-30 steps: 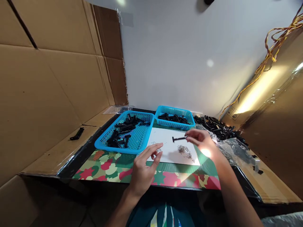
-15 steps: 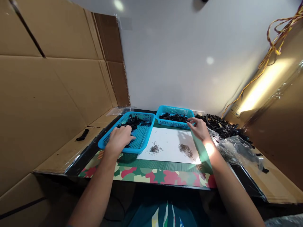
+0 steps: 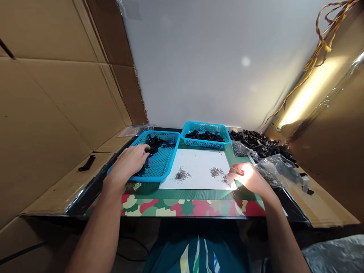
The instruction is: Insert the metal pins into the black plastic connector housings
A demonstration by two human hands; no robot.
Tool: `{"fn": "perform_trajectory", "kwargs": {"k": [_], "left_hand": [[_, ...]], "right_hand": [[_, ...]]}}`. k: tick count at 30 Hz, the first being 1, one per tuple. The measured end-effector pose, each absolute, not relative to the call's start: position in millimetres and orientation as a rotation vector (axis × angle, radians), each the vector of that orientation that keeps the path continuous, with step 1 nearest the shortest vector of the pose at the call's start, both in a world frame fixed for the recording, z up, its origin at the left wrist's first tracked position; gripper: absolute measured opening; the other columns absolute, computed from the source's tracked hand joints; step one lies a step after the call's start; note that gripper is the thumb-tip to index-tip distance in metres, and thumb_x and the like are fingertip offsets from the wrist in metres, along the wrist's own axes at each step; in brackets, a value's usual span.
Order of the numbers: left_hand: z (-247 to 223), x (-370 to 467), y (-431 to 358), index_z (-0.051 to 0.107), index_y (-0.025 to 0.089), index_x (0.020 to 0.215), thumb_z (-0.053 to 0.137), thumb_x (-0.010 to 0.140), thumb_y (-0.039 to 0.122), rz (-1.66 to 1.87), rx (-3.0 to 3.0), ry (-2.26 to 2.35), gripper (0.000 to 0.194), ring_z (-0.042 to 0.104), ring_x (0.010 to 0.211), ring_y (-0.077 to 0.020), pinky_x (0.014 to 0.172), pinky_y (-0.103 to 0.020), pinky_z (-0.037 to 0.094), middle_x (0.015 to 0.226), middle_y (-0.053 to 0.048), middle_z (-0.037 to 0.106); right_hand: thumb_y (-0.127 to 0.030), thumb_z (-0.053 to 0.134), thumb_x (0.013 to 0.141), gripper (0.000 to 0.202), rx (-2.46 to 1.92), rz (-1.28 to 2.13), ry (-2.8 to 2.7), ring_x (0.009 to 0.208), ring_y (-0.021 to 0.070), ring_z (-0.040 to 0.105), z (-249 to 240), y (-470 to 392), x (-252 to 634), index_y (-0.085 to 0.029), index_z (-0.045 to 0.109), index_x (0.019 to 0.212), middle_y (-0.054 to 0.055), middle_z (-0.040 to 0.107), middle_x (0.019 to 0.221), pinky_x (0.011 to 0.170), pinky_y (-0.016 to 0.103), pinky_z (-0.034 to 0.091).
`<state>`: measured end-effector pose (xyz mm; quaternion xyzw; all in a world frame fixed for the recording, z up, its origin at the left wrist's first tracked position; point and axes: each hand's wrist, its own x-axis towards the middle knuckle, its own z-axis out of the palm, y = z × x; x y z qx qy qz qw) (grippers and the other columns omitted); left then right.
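Note:
My left hand [image 3: 131, 159] reaches into the left blue basket [image 3: 167, 167], its fingers closed around a black part [image 3: 152, 150] among other black pieces. At the right edge of a white sheet [image 3: 199, 182], my right hand [image 3: 241, 173] has its fingertips pinched beside the right pile of tiny metal pieces [image 3: 217, 172]; what is between them is too small to make out. A second pile of tiny metal pieces [image 3: 181, 174] lies on the left part of the sheet. Behind the sheet stands another blue basket [image 3: 204, 143] holding black parts.
A heap of black parts [image 3: 256, 142] lies at the back right, with clear plastic bags [image 3: 277, 167] in front of it. One black part [image 3: 87, 163] rests on the cardboard at the left. Cardboard walls stand on both sides.
My right hand has moved from the back basket down to the right metal pile. My left hand remains over the left basket, its fingers now at a black part. The view has shifted slightly.

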<state>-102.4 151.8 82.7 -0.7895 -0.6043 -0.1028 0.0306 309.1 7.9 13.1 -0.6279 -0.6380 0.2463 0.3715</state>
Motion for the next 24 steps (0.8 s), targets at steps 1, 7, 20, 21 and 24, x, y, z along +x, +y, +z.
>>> {"fn": "perform_trajectory", "kwargs": {"k": [1,7,20,21,24], "left_hand": [[83.3,-103.3,150.9,0.073,0.02,0.12,0.045,0.097,0.031,-0.437,-2.443,-1.84,0.039,0.071,0.105,-0.0335,0.081,-0.037,0.049,0.118,-0.014,0.077],[90.8,-91.0,126.8,0.077,0.022,0.109,0.056,0.094,0.044,-1.135,-2.365,-1.871,0.034,0.065,0.072,-0.0218,0.064,-0.029,0.046,0.087,-0.005,0.075],[56.5,-0.7,32.1,0.048,0.022,0.106,0.051,0.106,0.045,-2.413,-2.951,-1.443,0.024,0.073,0.087,-0.0199,0.083,-0.039,0.06,0.12,-0.01,0.071],[50.3,7.9,24.0,0.048,0.022,0.106,0.052,0.106,0.044,-2.457,-3.035,-1.415,0.022,0.072,0.086,-0.0185,0.082,-0.038,0.06,0.117,-0.009,0.071],[34.7,28.1,6.7,0.052,0.025,0.118,0.057,0.104,0.042,-2.345,-3.212,-1.491,0.023,0.067,0.09,-0.0177,0.078,-0.031,0.057,0.108,-0.005,0.068]], "right_hand": [[-0.031,0.068,0.079,0.021,-1.614,0.738,-1.598,0.052,0.0167,0.055,10.8,0.7,307.8,-0.02,0.062,0.062,-0.001,0.056,0.054,0.05,0.028,0.041],[-0.029,0.066,0.077,0.008,-1.561,1.227,-1.323,0.042,0.0221,0.063,-0.1,-22.4,295.8,-0.023,0.063,0.08,-0.003,0.059,0.051,0.041,0.03,0.045],[-0.025,0.057,0.082,0.012,-1.56,1.069,-1.288,0.047,0.0177,0.054,13.5,-26.8,290.0,-0.024,0.054,0.071,-0.002,0.052,0.055,0.045,0.028,0.04],[-0.028,0.057,0.085,0.015,-1.562,1.032,-1.287,0.05,0.0173,0.055,14.2,-27.0,290.5,-0.024,0.052,0.072,-0.003,0.052,0.057,0.047,0.027,0.041],[-0.033,0.059,0.089,0.023,-1.525,0.924,-1.273,0.057,0.0145,0.053,15.7,-29.1,289.9,-0.023,0.048,0.071,-0.004,0.05,0.063,0.053,0.025,0.041]]}}
